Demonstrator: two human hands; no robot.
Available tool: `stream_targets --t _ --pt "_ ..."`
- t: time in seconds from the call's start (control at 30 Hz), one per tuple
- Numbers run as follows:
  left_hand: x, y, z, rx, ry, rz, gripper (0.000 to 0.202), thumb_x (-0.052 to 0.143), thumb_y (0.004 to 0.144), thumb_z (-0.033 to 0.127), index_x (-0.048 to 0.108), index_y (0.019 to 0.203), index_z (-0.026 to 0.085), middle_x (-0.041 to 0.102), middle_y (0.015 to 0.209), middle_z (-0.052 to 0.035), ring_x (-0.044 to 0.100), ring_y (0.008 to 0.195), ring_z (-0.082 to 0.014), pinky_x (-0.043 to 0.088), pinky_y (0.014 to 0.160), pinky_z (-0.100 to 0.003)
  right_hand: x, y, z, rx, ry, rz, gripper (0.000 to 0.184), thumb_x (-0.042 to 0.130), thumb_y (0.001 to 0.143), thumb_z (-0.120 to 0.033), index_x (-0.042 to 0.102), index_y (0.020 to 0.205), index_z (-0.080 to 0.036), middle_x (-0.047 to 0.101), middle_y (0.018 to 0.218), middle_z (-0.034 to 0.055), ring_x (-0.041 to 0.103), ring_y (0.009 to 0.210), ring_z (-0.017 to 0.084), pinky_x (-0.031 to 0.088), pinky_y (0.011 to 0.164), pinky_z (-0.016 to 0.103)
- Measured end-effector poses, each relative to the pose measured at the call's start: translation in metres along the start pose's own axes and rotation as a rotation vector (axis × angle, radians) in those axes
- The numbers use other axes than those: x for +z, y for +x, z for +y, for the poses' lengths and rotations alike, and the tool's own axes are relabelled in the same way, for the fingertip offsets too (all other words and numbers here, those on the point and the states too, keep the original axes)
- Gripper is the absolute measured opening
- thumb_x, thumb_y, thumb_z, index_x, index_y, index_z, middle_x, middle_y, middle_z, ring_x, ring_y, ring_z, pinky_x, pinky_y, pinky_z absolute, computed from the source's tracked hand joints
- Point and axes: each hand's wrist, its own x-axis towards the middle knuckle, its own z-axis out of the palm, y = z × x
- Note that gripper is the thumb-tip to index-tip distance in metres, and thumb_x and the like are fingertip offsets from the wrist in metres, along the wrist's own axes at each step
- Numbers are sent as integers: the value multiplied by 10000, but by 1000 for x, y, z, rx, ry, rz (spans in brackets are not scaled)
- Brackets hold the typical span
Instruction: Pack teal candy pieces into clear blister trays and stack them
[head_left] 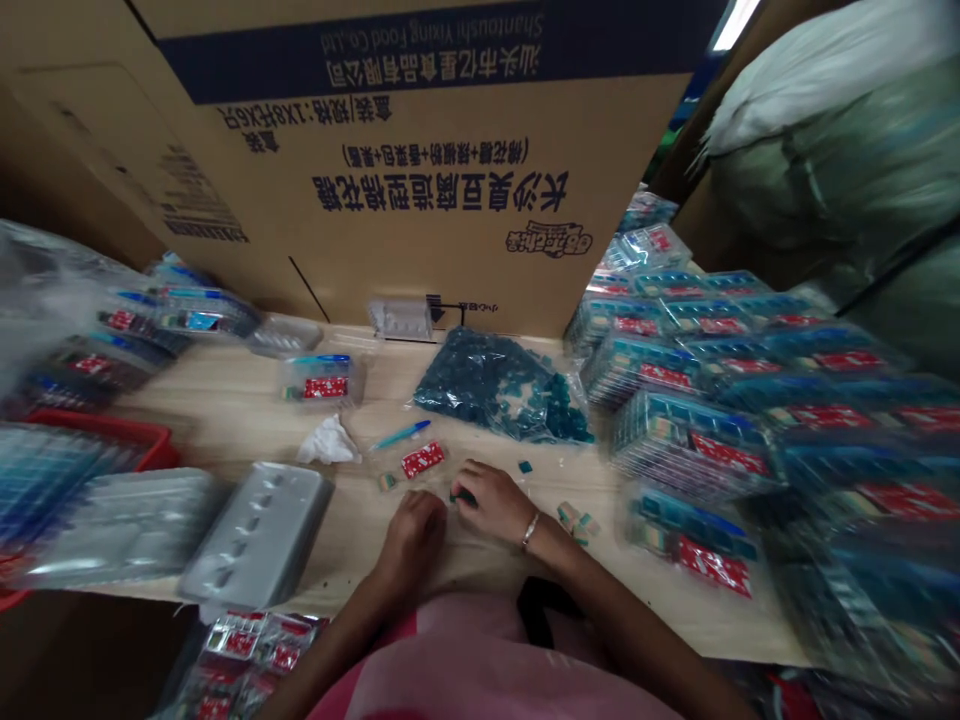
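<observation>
Low over the table's front, my right hand (495,503), a bracelet on its wrist, has its fingers closed round a small dark teal piece (465,496). Close on its left, my left hand (414,530) is curled, its fingertips hidden; what it may hold cannot be made out. Just beyond both hands lies a clear plastic tray whose edges are hard to see, with a blue pen (403,434), a red patterned packet (423,459) and a small pale block (387,482). Farther back rests an open clear bag of teal pieces (495,385). One loose teal piece (525,466) lies right of the tray.
A large cardboard box (435,200) walls off the back. Stacked filled trays (690,440) crowd the right. At left are grey-white empty trays (259,530), a red basket (150,437), crumpled tissue (328,440) and one filled tray (322,380). Small pale blocks (577,522) lie by my right forearm.
</observation>
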Motion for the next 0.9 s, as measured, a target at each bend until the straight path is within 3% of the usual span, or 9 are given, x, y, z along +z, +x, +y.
stream_targets --t 0.13,0.4,0.53,0.63,0.73,0.9 --pt "7 -5 -7 147 140 5 174 450 816 86 543 704 180 588 723 -41 505 725 -165 413 683 -286 9 10 9 -66 -144 -93 122 575 768 -70 619 802 -178 593 825 29 550 795 154 443 704 258" --pt "11 -7 -6 175 165 12 189 446 825 79 543 703 185 590 720 -39 504 719 -167 428 681 -290 27 8 7 -153 -204 9 113 550 823 -111 627 779 -181 610 802 37 546 801 172 458 723 282" --pt "3 -5 -6 155 149 37 151 463 807 92 561 745 189 601 783 -47 535 765 -169 451 702 -296 24 5 1 -150 -251 23 114 529 834 -127 607 776 -188 612 823 48 536 809 186 457 741 313" --pt "-12 5 -14 135 257 123 121 529 802 195 591 905 184 615 1001 -93 546 938 -225 449 814 -375 8 -15 -2 -112 -186 109 128 493 856 -143 604 885 -200 614 883 52 537 835 183 449 756 317" --pt "-26 19 -24 115 393 93 230 570 781 247 589 1002 185 632 1033 -100 536 1000 -266 431 859 -424 -6 -53 0 16 -172 196 147 453 880 -170 590 842 -205 592 820 42 530 795 177 439 744 316" --pt "-28 15 -15 246 373 22 195 507 814 199 589 991 187 634 1032 -101 533 1029 -243 424 880 -409 -6 -108 8 55 -285 91 167 499 865 -165 558 714 -206 548 710 19 506 725 172 432 693 299"
